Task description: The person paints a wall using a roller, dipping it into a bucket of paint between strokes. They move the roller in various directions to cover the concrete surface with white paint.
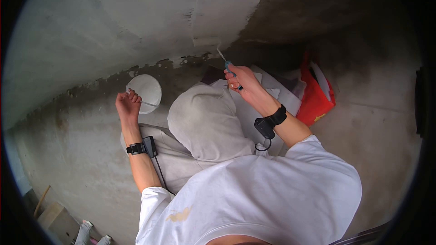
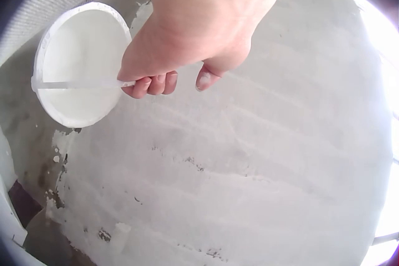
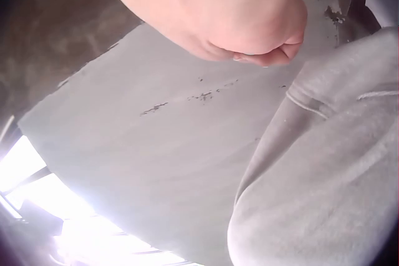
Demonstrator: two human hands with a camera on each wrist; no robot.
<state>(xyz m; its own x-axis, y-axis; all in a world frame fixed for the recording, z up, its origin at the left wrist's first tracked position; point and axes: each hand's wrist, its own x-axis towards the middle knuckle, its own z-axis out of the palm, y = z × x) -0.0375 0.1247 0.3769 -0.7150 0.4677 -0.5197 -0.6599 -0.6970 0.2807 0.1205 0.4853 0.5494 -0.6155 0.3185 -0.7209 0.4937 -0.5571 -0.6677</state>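
My right hand [image 1: 246, 81] grips the blue handle of a paint roller [image 1: 228, 66]. The roller's pale head [image 1: 205, 41] lies against the lower part of the wall, near the border between white paint and bare brown surface. Curled fingers of my left hand [image 1: 128, 104] hold the handle [image 2: 78, 84] of a white bucket [image 2: 45, 51], with white paint inside. In the right wrist view my hand [image 3: 249, 26] hides the roller.
A partly painted wall [image 1: 150, 13] rises ahead, with white splashes along its foot. A red bag [image 1: 315, 95] and pale sheets [image 1: 279, 95] lie right of my bent knee [image 1: 204, 118]. A box [image 1: 58, 222] stands at the lower left.
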